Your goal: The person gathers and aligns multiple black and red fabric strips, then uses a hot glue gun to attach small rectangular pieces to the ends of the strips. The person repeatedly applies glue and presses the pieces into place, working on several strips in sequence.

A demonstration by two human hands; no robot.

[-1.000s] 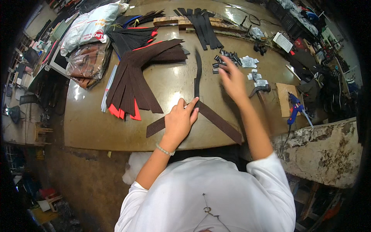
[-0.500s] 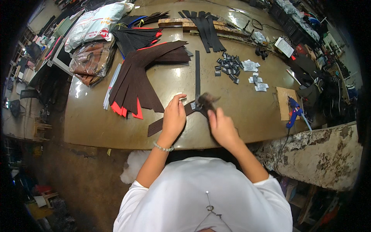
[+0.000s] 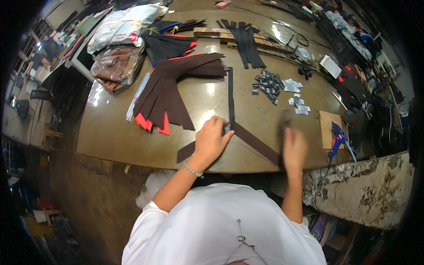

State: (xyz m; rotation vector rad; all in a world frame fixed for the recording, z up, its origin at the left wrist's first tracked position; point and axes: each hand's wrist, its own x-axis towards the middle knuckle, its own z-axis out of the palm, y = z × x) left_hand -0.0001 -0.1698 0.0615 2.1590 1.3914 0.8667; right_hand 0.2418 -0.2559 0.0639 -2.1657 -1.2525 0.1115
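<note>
My left hand [image 3: 212, 140] bends over the middle of a dark brown V-shaped strip [image 3: 256, 142], thumb and fingers closed about a small grey-and-black tag [image 3: 227, 128] there. The strip's left arm passes under my wrist; its right arm lies bare toward the table's front edge. A straight black strip [image 3: 231, 95] runs away from the tag toward the back. Off to the right, my right hand [image 3: 294, 148] is closed round a dark hammer-like tool [image 3: 285, 118], both smeared by motion.
Stacked brown strips [image 3: 168, 84] with red pieces lie left. Small black tags [image 3: 268, 85] and white labels [image 3: 292, 85] sit right of centre. A blue glue gun [image 3: 338, 138] rests on cardboard [image 3: 326, 128] at right. Black strips [image 3: 247, 42] lie across wooden bars [image 3: 207, 32] behind.
My right hand has swung right with the tool, away from the strip's middle. My left hand has moved right onto the tag. The view has shifted slightly.
</note>
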